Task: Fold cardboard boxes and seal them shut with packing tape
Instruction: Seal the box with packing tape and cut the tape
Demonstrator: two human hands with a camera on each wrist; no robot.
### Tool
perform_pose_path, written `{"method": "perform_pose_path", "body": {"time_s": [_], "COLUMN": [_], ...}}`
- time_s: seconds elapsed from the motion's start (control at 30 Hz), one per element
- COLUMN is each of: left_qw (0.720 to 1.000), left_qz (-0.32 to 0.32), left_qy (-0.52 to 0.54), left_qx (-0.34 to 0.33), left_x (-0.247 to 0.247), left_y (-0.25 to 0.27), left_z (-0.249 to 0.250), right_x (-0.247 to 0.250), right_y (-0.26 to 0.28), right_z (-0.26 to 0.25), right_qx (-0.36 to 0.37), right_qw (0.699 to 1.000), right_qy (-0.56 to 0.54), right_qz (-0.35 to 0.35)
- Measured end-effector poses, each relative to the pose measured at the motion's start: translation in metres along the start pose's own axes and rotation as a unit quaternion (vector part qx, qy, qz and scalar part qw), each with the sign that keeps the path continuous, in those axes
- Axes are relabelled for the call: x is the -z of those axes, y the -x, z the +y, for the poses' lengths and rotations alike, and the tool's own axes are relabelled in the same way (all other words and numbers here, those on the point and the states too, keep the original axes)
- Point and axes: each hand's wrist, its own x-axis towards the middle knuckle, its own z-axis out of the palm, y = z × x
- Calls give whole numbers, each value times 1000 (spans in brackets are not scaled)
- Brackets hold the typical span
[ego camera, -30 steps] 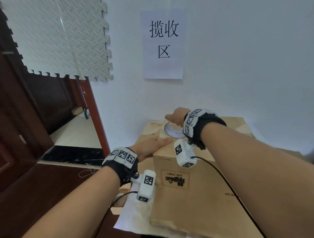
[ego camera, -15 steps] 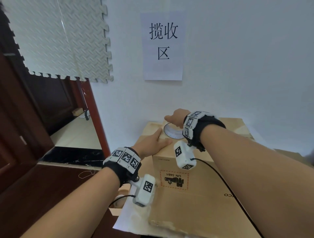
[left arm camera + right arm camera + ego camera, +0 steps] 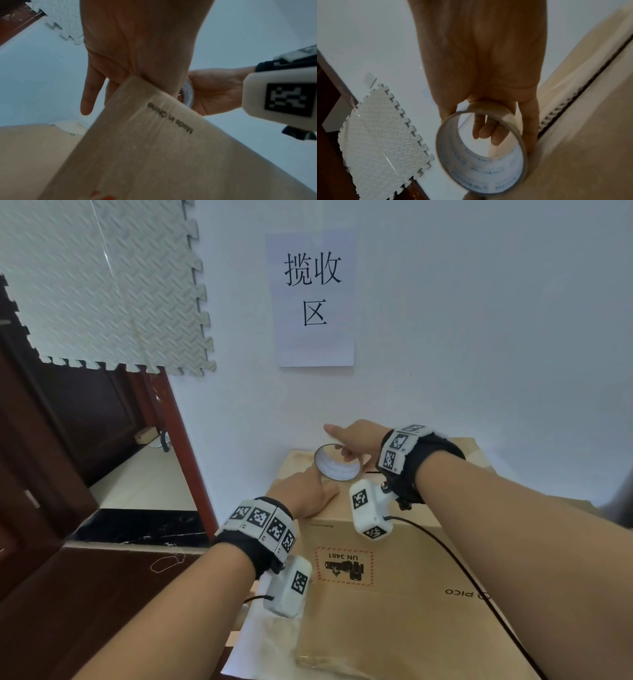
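I read three large black characters, 揽收区, on the white paper sign (image 3: 314,297) taped to the wall. On the cardboard box (image 3: 404,611), inverted from my view: "UN 3481" inside a red hatched label (image 3: 343,566), "PICO" (image 3: 462,591) in black, and "Made in China" (image 3: 169,118). Blue print inside the tape roll (image 3: 481,152) is illegible.

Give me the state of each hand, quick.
Left hand: open, fingers pressing flat on the box top.
Right hand: closed, holding the tape roll, fingers through its core.
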Motion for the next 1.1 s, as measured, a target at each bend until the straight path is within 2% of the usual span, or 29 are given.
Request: {"method": "perform_pose_path", "body": {"time_s": [0.07, 0.2, 0.4, 0.53, 0.77, 1.1], "left_qw": [1000, 998, 1000, 997, 993, 993], "left_qz": [10, 25, 17, 21, 16, -26], "left_qy": [29, 57, -23, -62, -105, -113], "left_qx": [-7, -29, 8, 34, 57, 24], "left_x": [-5, -8, -1, 2, 3, 1], "left_y": [2, 7, 11, 13, 11, 4], "left_z": [0, -1, 6, 10, 11, 10], "right_x": [-2, -3, -3, 1, 27, 26], "right_y": [-1, 6, 4, 3, 15, 19], "right_z": [6, 8, 12, 8, 10, 16], "right_qx": [-4, 20, 16, 26, 33, 22], "right_qw": [1000, 1000, 999, 992, 963, 957], "right_qy": [-22, 1, 28, 112, 262, 282], "right_qz": [-6, -4, 27, 58, 63, 57]}}
